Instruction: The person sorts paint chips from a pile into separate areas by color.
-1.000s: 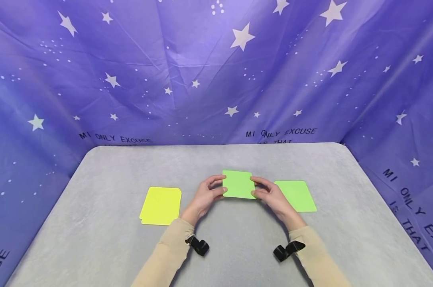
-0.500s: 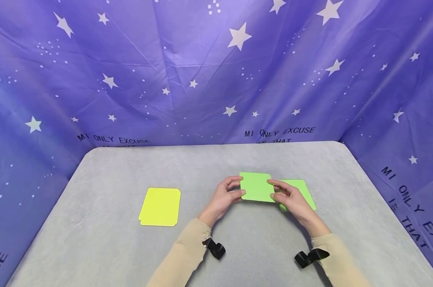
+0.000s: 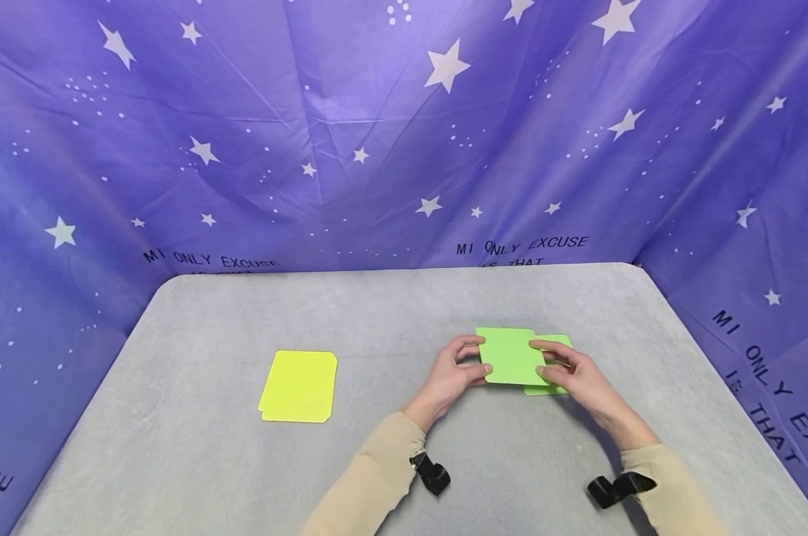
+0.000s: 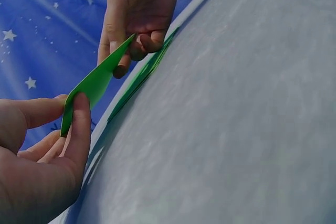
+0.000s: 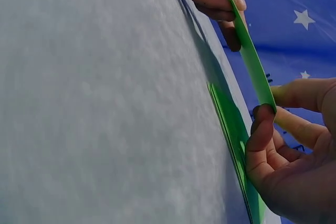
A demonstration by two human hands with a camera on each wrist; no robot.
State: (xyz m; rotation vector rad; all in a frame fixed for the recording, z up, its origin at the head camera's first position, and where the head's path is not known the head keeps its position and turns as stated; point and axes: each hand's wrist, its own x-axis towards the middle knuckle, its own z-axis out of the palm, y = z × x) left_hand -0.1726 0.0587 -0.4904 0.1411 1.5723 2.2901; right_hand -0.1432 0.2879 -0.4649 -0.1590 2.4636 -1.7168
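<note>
Both hands hold a square green card (image 3: 511, 357) above the table. My left hand (image 3: 451, 376) pinches its left edge between thumb and fingers, and my right hand (image 3: 578, 380) pinches the right edge. Beneath and partly behind it, a small pile of green cards (image 5: 231, 129) lies flat on the table; the held card and right hand cover much of it in the head view. From the left wrist view, a gap shows between the raised green card (image 4: 97, 82) and the pile (image 4: 139, 80).
A stack of yellow cards (image 3: 299, 387), slightly uneven at its corners, lies to the left on the grey table (image 3: 196, 335). A purple star-printed cloth (image 3: 350, 112) hangs behind and at both sides of the table.
Both hands have carried the green card rightward, from the table's middle to over the near-left part of the green pile. The yellow stack has stayed in place.
</note>
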